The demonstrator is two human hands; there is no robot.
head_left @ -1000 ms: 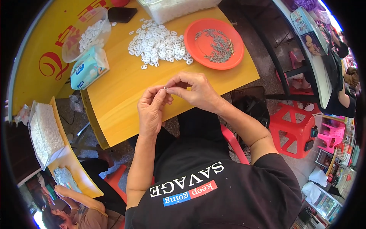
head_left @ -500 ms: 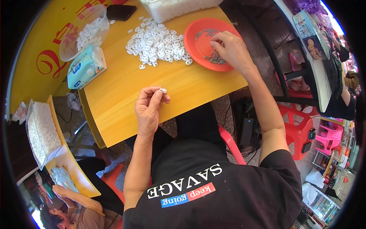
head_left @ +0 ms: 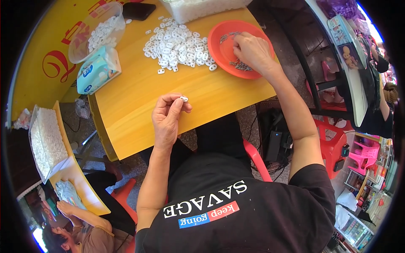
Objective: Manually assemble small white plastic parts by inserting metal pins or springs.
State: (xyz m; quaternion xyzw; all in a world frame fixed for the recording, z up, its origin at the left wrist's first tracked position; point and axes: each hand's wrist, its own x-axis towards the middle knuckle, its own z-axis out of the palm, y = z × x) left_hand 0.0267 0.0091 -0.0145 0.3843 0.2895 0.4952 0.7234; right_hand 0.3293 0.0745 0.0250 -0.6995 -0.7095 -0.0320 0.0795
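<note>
Over the near part of the table, my left hand (head_left: pixel 168 114) pinches a small white plastic piece with two holes (head_left: pixel 184 99) between thumb and fingertips. My right hand (head_left: pixel 254 51) reaches into a shallow orange-red bowl (head_left: pixel 219 52), its fingers bent and drawn together. Small grey screws (head_left: pixel 240 65) lie in that bowl, in two loose groups. What those fingertips hold, if anything, is hidden. Left of the bowl spreads a heap of the same white two-hole pieces (head_left: pixel 179 46).
At the table's left stand a clear tub (head_left: pixel 76 52) of white pieces and a tissue pack (head_left: pixel 99 69). A dark phone (head_left: pixel 139 11) and a large clear bin (head_left: pixel 190 12) sit at the back. Another person (head_left: pixel 90 234) works at a side table, lower left.
The right hand has shifted slightly within the bowl, fingers still bent together. My left hand keeps its pinch on the white piece. The whole view has moved a little.
</note>
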